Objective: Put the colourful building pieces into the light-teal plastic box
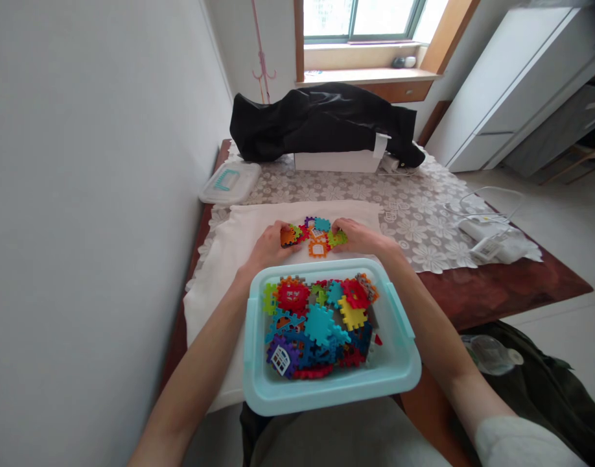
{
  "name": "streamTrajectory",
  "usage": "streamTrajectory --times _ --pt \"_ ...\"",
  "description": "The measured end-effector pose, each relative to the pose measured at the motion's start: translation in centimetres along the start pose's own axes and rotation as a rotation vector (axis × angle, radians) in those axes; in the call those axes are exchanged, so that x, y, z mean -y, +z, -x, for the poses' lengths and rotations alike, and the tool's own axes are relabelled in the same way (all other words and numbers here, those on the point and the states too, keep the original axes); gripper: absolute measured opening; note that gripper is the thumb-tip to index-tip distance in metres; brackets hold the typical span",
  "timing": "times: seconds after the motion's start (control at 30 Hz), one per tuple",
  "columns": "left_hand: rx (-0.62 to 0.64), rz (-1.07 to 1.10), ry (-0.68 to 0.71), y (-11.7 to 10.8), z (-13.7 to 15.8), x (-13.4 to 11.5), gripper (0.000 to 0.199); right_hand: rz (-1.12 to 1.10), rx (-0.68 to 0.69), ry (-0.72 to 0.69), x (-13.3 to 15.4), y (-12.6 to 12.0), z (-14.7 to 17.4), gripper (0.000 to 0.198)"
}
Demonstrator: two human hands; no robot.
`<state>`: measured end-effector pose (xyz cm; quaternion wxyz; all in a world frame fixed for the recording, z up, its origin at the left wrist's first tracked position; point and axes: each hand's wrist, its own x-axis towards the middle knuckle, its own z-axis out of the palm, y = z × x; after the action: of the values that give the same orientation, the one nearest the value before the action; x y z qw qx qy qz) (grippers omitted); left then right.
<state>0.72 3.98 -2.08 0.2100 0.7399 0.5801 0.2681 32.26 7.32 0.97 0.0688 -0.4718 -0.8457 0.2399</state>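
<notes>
My left hand and my right hand rest on a white cloth, each gripping one side of a small cluster of joined colourful plastic building tiles. The cluster shows orange, green, teal and purple pieces. Just in front of my hands, near my lap, sits a light blue plastic bin filled with several more toothed tiles in red, yellow, blue and purple.
A clear lid with a teal handle lies at the table's left. A black garment covers a white box at the back. A lace tablecloth, white cables and a charger lie right. A wall stands left.
</notes>
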Motion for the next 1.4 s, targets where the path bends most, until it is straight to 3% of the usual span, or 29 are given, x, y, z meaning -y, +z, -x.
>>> streamTrajectory --times 0.13,0.27,0.43,0.57,0.7,0.83,0.93,1.0,1.17,1.4 --pt "-0.003 -0.034 0.021 0.1 0.3 -0.7 0.074 0.011 0.027 0.059 1.7 -0.5 1.1 0.041" --pt "-0.006 -0.141 0.13 0.3 0.4 -1.6 0.083 0.03 0.03 0.012 2.5 -0.5 1.3 0.034" --pt "0.075 -0.278 0.171 0.5 0.2 -1.9 0.059 -0.033 -0.031 0.037 1.9 0.0 0.8 0.046" --pt "0.071 -0.235 0.199 0.5 0.0 -1.5 0.042 -0.048 -0.051 -0.047 1.4 0.2 0.5 0.066" --pt "0.037 -0.14 0.217 0.3 0.1 -1.2 0.03 0.006 -0.015 -0.099 1.0 0.2 0.2 0.051" --pt "0.048 -0.146 0.187 -0.2 0.4 -1.4 0.045 0.029 -0.032 -0.115 1.2 0.2 0.1 0.042" --pt "0.091 -0.216 0.201 -0.2 0.5 -1.6 0.067 0.039 -0.021 -0.119 1.7 0.1 0.4 0.047" --pt "0.114 -0.27 0.219 0.1 0.4 -1.6 0.072 0.04 -0.013 -0.126 2.0 -0.1 0.6 0.05" --pt "0.112 -0.303 0.236 0.9 0.0 -1.3 0.054 0.054 -0.004 -0.13 2.4 -0.3 1.0 0.038" --pt "0.092 -0.124 0.211 0.2 -0.1 -0.7 0.035 0.045 -0.047 -0.106 2.5 -0.3 0.7 0.037"
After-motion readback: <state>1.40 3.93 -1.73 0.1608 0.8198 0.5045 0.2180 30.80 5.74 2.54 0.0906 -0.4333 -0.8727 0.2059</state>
